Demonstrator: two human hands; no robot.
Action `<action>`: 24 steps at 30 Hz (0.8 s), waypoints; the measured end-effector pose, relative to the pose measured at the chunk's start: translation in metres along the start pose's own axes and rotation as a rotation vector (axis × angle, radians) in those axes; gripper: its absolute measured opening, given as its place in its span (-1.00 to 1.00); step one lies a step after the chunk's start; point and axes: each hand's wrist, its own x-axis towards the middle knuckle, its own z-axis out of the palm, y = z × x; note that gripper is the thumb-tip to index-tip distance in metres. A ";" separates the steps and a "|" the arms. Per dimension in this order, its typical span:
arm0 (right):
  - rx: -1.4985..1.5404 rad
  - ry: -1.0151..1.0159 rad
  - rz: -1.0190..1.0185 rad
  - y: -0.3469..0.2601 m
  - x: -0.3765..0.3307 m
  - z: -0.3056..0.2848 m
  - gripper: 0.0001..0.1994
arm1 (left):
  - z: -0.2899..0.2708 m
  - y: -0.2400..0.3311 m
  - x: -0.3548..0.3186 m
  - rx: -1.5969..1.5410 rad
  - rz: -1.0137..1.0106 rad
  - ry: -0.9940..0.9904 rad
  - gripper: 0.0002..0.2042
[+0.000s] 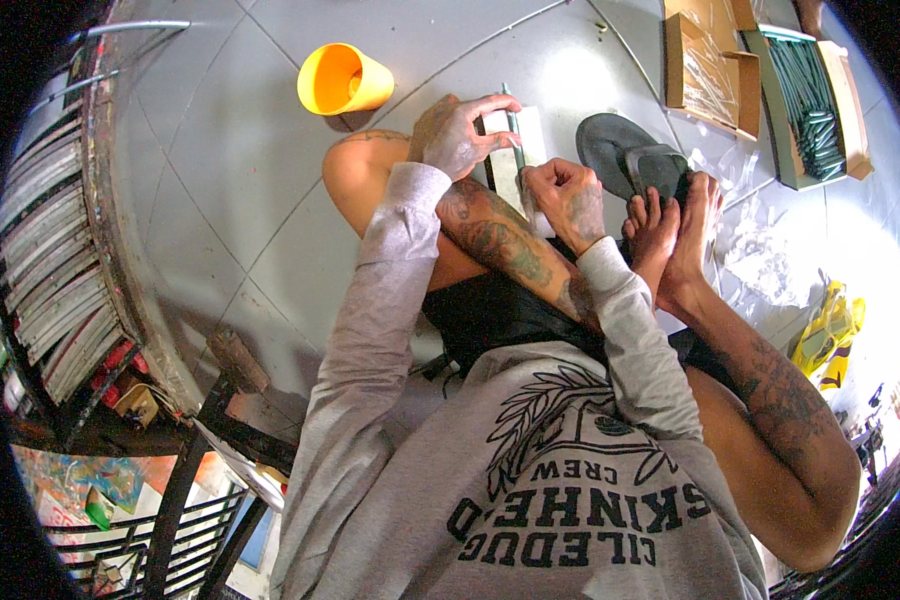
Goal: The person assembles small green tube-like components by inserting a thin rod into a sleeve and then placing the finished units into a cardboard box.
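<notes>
My left hand [460, 137] pinches a thin dark green pencil-like stick [513, 122] between thumb and fingers. The stick lies lengthwise over a flat white rectangular block [532, 140] with a dark strip along its left side. By the stick's near end, my right hand [567, 205] is closed, its thumb and forefinger pressed together at the block's right side. What lies between those fingers is hidden. The block rests in front of my crossed legs, just left of a black flip-flop [602, 150].
A yellow cup [345, 80] lies toward the far left on grey tiles. At the far right, a cardboard box [710, 75] holds thin pale pieces, beside a box of green sticks [815, 110]. Clear plastic [765, 255] and a yellow bag [830, 335] lie right. A slatted rack [60, 270] stands left.
</notes>
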 end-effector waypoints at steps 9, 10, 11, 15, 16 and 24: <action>0.056 -0.033 -0.007 0.000 -0.003 -0.002 -0.67 | -0.006 0.013 -0.024 -0.014 -0.013 0.193 -0.66; 0.058 -0.037 -0.022 0.003 -0.001 -0.002 -0.65 | -0.008 0.016 -0.027 0.095 -0.016 0.193 -0.65; 0.059 -0.040 -0.038 0.005 0.000 -0.001 -0.64 | -0.008 0.021 -0.032 0.154 -0.014 0.204 -0.68; 0.062 -0.027 -0.031 0.010 0.001 0.003 -0.64 | -0.006 0.029 -0.041 0.274 0.019 0.359 -0.72; 0.063 -0.027 -0.024 0.007 0.001 0.003 -0.64 | -0.007 0.030 -0.040 0.146 -0.071 0.294 -0.73; 0.099 -0.035 -0.013 0.005 -0.003 0.004 -0.66 | -0.008 0.038 -0.028 0.092 -0.273 0.037 -0.70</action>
